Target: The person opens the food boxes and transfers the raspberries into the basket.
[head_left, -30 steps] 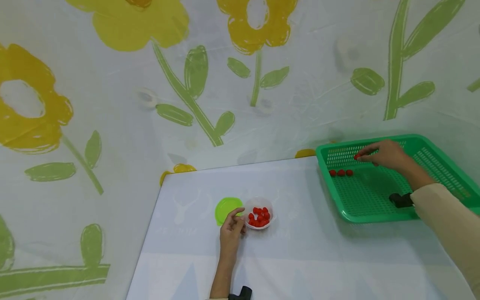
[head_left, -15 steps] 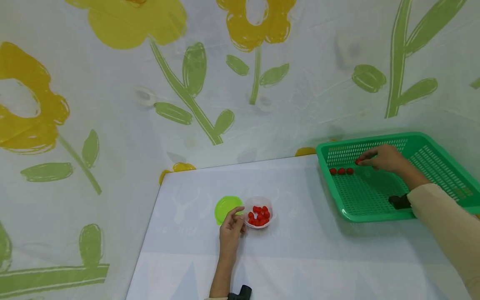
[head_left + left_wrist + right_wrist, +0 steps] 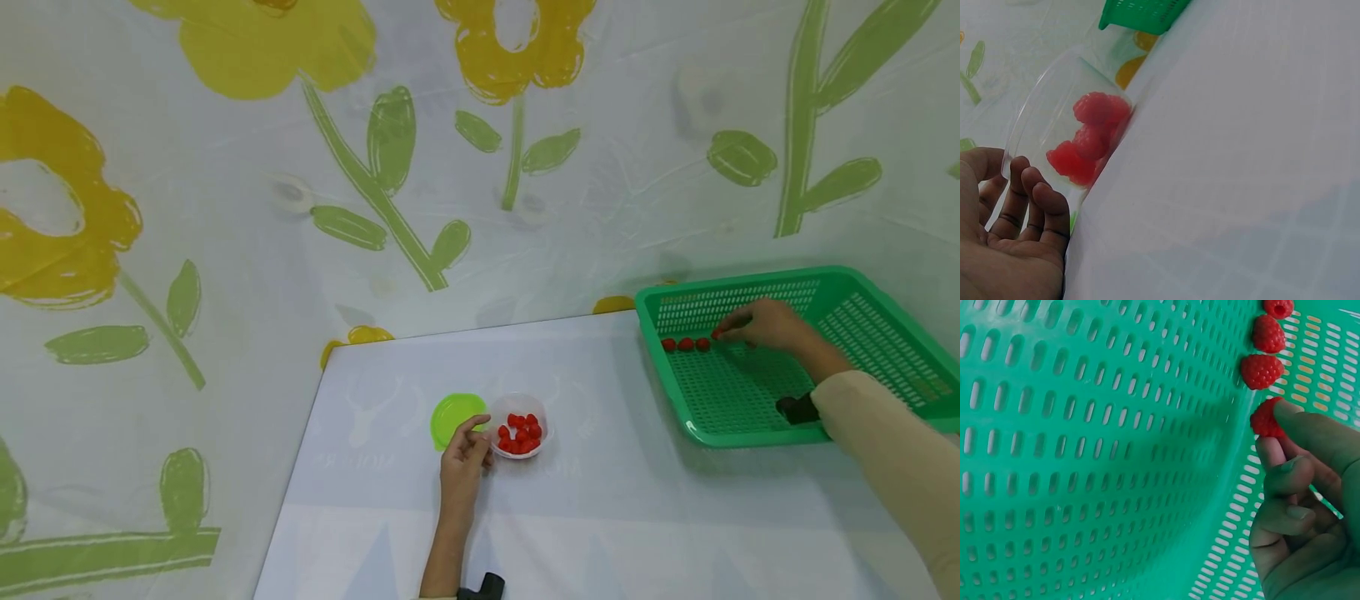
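In the right wrist view, my right hand [image 3: 1310, 500] pinches a red raspberry [image 3: 1266, 419] between thumb and finger, low in the green basket [image 3: 693, 429]. The raspberry is at the end of a row of raspberries [image 3: 1262, 371] along the basket's far side. My left hand [image 3: 461, 467] holds the rim of a small clear plastic tub [image 3: 1041, 119] at its left side. Several raspberries [image 3: 1091, 140] lie in the tub, which stands upright on the table.
A lime-green lid [image 3: 450, 412] lies on the white table [image 3: 600, 533] left of the tub, partly behind my left hand. A flower-print curtain [image 3: 622, 208] hangs along the back and left. The basket stands at the table's right.
My right hand has lowered the raspberry toward the basket floor, to the right end of the row. My left hand has stayed at the tub.
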{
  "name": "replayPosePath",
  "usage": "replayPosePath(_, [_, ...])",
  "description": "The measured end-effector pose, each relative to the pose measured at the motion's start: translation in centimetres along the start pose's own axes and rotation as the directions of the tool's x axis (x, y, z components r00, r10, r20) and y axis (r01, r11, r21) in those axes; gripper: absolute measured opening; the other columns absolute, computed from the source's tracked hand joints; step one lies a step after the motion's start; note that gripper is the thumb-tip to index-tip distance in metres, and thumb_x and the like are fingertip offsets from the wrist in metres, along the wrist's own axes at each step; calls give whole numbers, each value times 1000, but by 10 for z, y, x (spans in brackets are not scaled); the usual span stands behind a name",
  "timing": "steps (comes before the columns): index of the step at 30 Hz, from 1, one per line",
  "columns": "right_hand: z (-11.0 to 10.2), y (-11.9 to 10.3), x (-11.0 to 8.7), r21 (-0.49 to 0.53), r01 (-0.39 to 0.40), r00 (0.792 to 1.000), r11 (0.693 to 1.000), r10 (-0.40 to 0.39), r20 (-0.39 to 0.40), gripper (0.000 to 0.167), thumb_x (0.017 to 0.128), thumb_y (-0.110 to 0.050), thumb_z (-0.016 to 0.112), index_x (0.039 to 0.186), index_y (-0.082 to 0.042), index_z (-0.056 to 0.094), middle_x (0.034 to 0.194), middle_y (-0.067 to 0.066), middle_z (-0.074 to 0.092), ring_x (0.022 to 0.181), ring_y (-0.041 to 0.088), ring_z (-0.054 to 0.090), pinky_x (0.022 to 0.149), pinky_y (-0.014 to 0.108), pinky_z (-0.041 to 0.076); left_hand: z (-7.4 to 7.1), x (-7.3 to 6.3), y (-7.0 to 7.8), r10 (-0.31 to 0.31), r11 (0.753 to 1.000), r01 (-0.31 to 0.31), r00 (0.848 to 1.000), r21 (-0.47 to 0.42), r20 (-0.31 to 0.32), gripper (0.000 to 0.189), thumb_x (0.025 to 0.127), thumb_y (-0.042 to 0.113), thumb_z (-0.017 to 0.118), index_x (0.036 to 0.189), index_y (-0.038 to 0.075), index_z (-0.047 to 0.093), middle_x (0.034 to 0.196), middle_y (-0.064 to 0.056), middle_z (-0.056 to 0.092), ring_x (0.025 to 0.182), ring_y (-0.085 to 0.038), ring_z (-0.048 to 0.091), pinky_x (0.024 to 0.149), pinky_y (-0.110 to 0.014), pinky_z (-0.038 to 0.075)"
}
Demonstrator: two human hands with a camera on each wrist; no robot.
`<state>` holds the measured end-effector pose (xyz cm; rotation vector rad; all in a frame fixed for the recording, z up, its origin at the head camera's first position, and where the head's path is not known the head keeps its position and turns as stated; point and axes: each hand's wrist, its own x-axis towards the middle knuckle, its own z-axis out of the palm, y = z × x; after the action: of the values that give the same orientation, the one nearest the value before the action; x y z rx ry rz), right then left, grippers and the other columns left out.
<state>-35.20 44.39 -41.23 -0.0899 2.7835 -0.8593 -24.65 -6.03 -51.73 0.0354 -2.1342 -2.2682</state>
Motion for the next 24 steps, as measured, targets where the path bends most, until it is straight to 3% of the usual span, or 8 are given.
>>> replayPosePath(6, [5, 6, 5, -19, 26, 1000, 999, -26, 9, 31, 92, -18, 72, 109, 8, 71, 99, 23, 70, 69, 23, 65, 60, 39, 52, 0, -1, 1, 1, 1000, 0, 1000, 13, -1, 27, 98, 23, 67, 125, 19, 66, 88, -9, 57, 69, -18, 54, 63, -22, 51])
replayPosePath(12, [5, 8, 5, -37, 35, 999, 999, -35, 4, 30, 91, -15, 72, 107, 11, 70, 94, 21, 71, 66, 23, 64, 58, 38, 52, 1, -1, 3, -19, 1000, 19, 1000, 17, -7, 28, 98, 24, 67, 125, 19, 66, 89, -12, 57, 70, -18, 54, 64, -22, 51])
replayPosePath(17, [3, 6, 2, -12, -2, 1000, 1000, 2, 9, 35, 95, -15, 67, 114, 14, 66, 107, 31, 66, 72, 26, 66, 62, 40, 54, 2, -1, 2, -24, 1000, 24, 1000, 17, -9, 27, 99, 18, 65, 126, 20, 66, 89, -9, 58, 71, -22, 54, 64, -23, 51])
replayPosePath(24, [-5, -8, -3, -36, 26, 1000, 999, -26, 3, 37, 97, -16, 65, 119, 13, 63, 115, 34, 63, 75, 30, 67, 63, 44, 55, 0, -2, 4, -9, 1000, 9, 1000, 29, -6, 27, 98, 20, 66, 125, 19, 66, 89, -12, 57, 71, -21, 55, 65, -23, 51])
